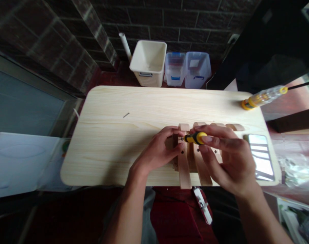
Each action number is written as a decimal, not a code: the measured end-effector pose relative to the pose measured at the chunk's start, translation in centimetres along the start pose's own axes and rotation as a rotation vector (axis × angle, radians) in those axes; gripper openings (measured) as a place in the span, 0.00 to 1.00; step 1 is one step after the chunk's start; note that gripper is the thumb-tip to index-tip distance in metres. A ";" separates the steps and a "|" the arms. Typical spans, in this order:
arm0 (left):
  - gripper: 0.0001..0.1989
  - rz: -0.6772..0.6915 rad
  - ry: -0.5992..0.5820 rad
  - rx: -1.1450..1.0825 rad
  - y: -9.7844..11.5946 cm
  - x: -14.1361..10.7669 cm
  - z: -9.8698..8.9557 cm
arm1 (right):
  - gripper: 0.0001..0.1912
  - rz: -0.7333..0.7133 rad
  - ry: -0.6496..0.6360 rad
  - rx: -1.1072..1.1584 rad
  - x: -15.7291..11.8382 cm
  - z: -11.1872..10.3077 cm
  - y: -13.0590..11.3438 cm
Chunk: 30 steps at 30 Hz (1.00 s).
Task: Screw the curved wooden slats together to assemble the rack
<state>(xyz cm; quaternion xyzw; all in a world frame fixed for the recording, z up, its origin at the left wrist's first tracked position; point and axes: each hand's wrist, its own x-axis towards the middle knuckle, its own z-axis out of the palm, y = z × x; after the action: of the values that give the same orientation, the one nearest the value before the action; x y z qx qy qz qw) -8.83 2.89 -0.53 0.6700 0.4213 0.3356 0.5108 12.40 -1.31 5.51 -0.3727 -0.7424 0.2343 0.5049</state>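
In the head view, my right hand (228,152) pinches a small yellow-and-black screwdriver (195,138) by the end of its handle. The screwdriver lies slanted, its tip pointing left at the leftmost slat of a slatted wooden piece (184,171). My left hand (161,145) grips that slat's edges, thumb and fingers either side of the tip. A small screw seems to be at the tip, but it is too small to be sure. Dark holes or screw heads show in several slats. My right hand covers part of the slats on the right.
A screw or thin metal bit (126,115) lies on the light wooden table (101,145). A clear tube with yellow ends (263,97) stands at the back right, and a phone (260,156) lies at the right. Behind the table are a cream bin (150,76) and plastic boxes (197,71).
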 end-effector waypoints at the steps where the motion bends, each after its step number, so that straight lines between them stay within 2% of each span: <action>1: 0.14 0.003 0.000 0.001 0.0 0.0 0.0 | 0.30 0.007 -0.004 -0.003 0.0 0.0 0.0; 30: 0.14 -0.012 -0.022 -0.009 0.1 0.0 0.0 | 0.34 -0.001 -0.028 0.024 0.0 -0.2 -0.1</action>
<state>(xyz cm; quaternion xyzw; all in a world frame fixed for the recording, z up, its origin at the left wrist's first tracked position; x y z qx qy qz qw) -8.86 2.88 -0.46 0.6688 0.4181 0.3272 0.5204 12.52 -1.35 5.62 -0.3630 -0.7466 0.2484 0.4992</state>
